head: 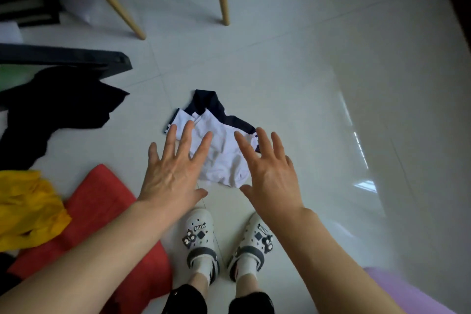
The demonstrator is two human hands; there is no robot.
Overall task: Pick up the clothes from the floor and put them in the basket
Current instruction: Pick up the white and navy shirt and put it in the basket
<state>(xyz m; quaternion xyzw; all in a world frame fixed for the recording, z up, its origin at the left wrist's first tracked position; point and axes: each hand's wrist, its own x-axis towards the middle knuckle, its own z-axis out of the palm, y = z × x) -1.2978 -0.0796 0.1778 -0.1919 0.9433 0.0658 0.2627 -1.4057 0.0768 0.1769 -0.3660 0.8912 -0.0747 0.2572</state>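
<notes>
Bare forearms, white clogs, dark legwear

Below the left hand (170,173) and right hand (270,173), two white perforated clogs (200,227) carry black-and-white cartoon charms, dark diamond studs, lettered tags and grey heel straps. White socks (204,266) rise from them, the one under the right hand bearing a reddish mark. Black hems (186,298) cross the legs lower down. Lilac cloth (407,293) shows beside the right forearm.

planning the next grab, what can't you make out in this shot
Head view: the white and navy garment is partly behind the left hand and right hand; touching or hovering cannot be told.
Head view: the yellow cloth and black garment are cut off by the left edge.
Head view: the purple thing at the bottom right corner is cut off and blurred; no basket is plainly seen.
</notes>
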